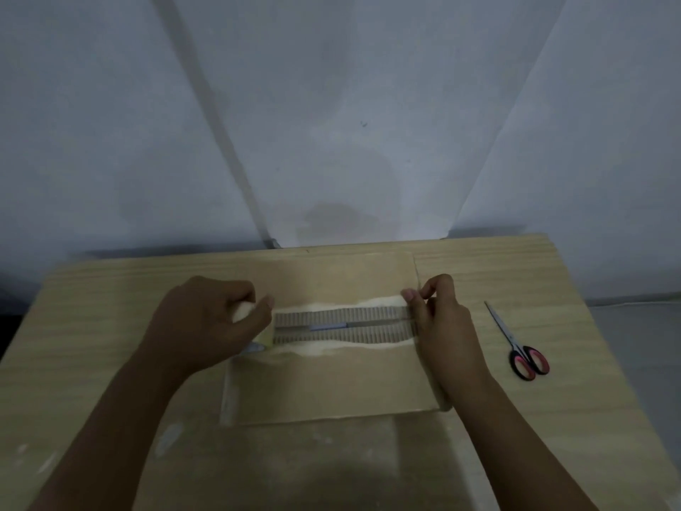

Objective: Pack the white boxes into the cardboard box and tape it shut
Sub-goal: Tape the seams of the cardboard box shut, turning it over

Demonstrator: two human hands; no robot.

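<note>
The cardboard box lies on the wooden table with its two top flaps folded down. A narrow gap runs along the seam between the flaps. A strip of clear tape is stretched over that seam from left to right. My left hand grips the tape roll at the box's left end; the roll is mostly hidden in the hand. My right hand pinches the free end of the tape at the box's right edge. The white boxes are hidden inside.
Red-and-black-handled scissors lie on the wooden table right of the box. A pale sheet hangs behind the table's far edge. Bare tabletop shows on both sides and in front of the box.
</note>
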